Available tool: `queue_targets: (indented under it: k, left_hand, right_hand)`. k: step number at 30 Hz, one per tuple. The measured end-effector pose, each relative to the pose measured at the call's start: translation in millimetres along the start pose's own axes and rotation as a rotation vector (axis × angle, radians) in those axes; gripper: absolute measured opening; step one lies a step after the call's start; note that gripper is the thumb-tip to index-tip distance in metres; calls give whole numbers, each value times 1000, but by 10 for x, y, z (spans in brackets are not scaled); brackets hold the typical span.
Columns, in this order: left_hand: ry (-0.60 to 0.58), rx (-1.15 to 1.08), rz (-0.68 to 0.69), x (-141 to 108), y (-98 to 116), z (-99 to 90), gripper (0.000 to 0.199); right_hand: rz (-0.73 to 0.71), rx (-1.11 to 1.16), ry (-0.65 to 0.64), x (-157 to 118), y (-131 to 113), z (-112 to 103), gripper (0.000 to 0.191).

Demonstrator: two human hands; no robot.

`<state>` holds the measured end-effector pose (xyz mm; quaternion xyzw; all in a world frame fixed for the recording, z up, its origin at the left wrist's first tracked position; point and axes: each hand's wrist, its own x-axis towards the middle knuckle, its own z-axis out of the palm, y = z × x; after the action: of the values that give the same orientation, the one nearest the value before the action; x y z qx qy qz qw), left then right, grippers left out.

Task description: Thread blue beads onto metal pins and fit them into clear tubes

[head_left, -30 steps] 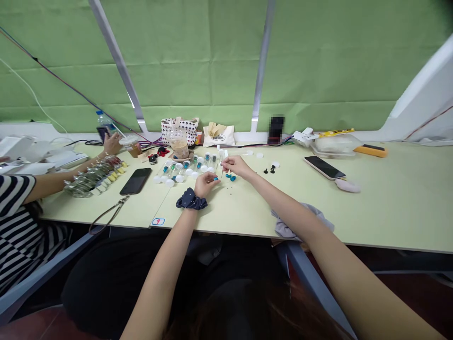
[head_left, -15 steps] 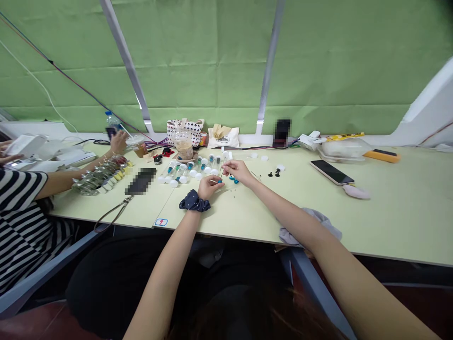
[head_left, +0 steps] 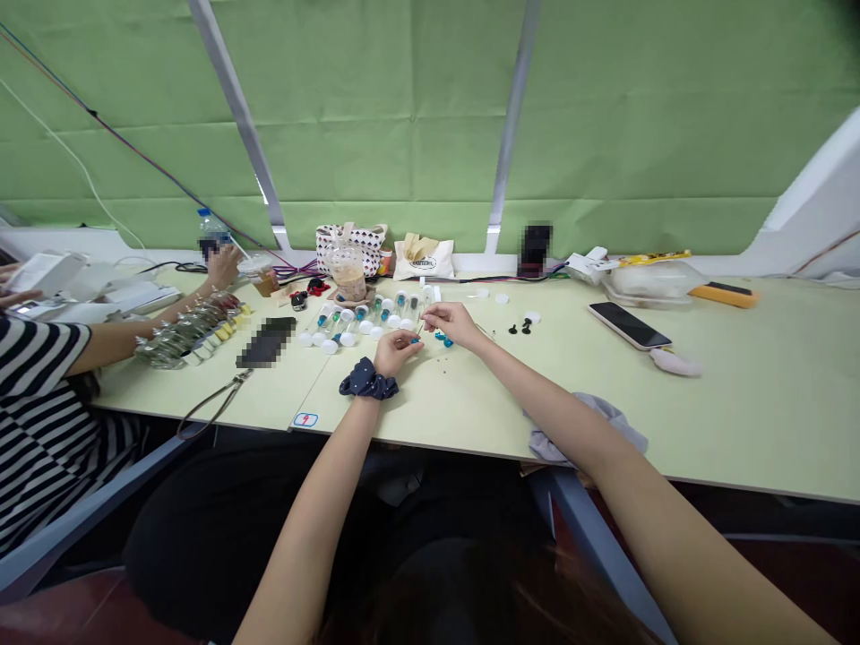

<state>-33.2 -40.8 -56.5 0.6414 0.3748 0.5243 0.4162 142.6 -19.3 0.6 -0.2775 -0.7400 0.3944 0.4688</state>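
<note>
Left hand has fingertips pinched together on a small teal part. Right hand has fingers closed on a thin pin, its tip just beside that part. Clear capped vials lie just beyond, on a pale green table.

And here we go at the pale green table: the left hand pinches a tiny teal part, and the right hand comes in just beside it, a thin pin between its fingers (navy polka-dot scrunchie on that left wrist, nice touch). Right behind them, a row of clear capped vials, with more teal parts by the right hand!
</note>
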Motion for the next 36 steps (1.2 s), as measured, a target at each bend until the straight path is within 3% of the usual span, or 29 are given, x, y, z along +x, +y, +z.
queue_targets:
  k: [7,15,19,21,23,24,27,31,36]
  left_hand:
    - [-18,1,14,21,-46,0,36]
    - [-36,40,29,20,-18,28,37]
    - [-14,27,21,18,-1,25,36]
    - [-9,26,6,17,7,20,37]
    - [-6,27,-9,18,6,15,37]
    - [-6,24,-14,19,0,13,38]
    - [-2,13,-20,28,-35,7,39]
    - [8,27,-23,39,-82,1,41]
    - [10,13,-34,38,-72,2,41]
  right_hand:
    - [-26,-57,-27,-7,-53,-11,25]
    - [-22,-302,-94,-23,-61,39,24]
    - [-22,-399,-24,49,-93,-95,27]
    - [71,-493,46,85,-103,-256,28]
    - [250,-691,73,99,-98,-448,25]
    - [377,-823,47,93,-87,-541,22]
    - [553,-929,3,41,-23,-747,6]
    - [684,-992,-33,-41,90,-815,12]
    - [722,-1014,-92,-83,148,-809,14]
